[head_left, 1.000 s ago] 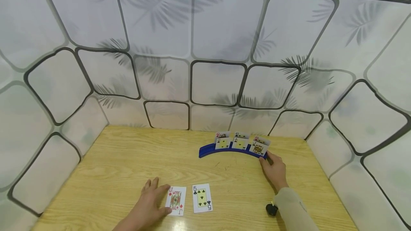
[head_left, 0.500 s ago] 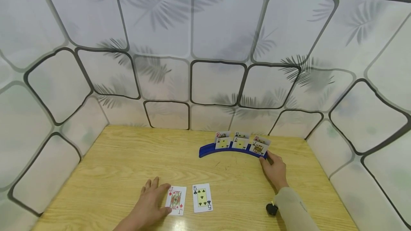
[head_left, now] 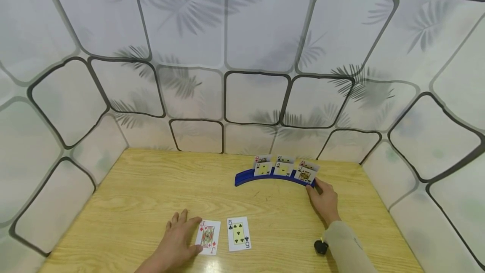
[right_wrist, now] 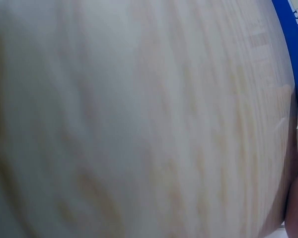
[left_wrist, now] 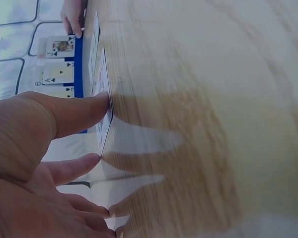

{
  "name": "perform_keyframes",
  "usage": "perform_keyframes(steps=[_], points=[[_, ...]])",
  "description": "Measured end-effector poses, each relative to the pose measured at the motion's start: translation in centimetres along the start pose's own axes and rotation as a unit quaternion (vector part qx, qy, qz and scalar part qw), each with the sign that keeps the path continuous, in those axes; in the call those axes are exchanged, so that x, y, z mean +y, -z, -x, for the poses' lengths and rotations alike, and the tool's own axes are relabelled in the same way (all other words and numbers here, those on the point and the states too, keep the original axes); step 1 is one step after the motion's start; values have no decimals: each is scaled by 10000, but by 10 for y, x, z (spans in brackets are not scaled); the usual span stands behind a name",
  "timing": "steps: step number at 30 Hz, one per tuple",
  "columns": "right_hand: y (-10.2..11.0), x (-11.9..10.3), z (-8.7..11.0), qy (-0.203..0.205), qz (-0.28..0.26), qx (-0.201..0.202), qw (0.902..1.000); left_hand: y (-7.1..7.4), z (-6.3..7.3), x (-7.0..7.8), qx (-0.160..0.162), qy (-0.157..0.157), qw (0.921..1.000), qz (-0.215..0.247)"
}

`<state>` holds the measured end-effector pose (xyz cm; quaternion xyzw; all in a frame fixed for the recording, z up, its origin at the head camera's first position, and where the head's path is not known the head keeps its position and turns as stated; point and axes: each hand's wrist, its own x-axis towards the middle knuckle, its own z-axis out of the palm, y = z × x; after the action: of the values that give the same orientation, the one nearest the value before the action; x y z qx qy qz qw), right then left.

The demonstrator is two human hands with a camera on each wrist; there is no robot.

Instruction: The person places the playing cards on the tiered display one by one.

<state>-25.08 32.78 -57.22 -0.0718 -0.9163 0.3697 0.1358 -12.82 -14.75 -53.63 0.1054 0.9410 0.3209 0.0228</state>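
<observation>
A curved blue card holder (head_left: 244, 177) stands toward the back of the table, with two rows of upright playing cards (head_left: 283, 169) in it. My right hand (head_left: 324, 200) grips its right end, thumb in front and fingers behind, partly hidden. On the table lie a jack of diamonds (head_left: 208, 236) and, to its right, a five of clubs (head_left: 238, 234), both face up. The left hand (head_left: 174, 241) is spread beside the jack, thumb and forefinger touching its left side. In the left wrist view the thumb (left_wrist: 84, 111) presses on the card's near edge and the other fingertips meet the tabletop.
The wooden table (head_left: 151, 188) is bounded by patterned fabric walls (head_left: 257, 96) at the back and both sides. Near the right sleeve (head_left: 348, 245) sits a small black object (head_left: 320, 247), its kind unclear.
</observation>
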Motion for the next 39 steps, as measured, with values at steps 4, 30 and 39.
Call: perform_keyframes(steps=[4, 30, 39], points=[[1, -1, 0, -43, 2, -54, 10000, 1, 0, 1, -31, 11, 10000, 26], [-1, 0, -1, -58, -26, 4, 10000, -1, -1, 5, 118, 100, 9992, 361], [-3, 0, -1, 32, -61, 140, 9999, -9, -9, 5, 686, -247, 9918, 1051]])
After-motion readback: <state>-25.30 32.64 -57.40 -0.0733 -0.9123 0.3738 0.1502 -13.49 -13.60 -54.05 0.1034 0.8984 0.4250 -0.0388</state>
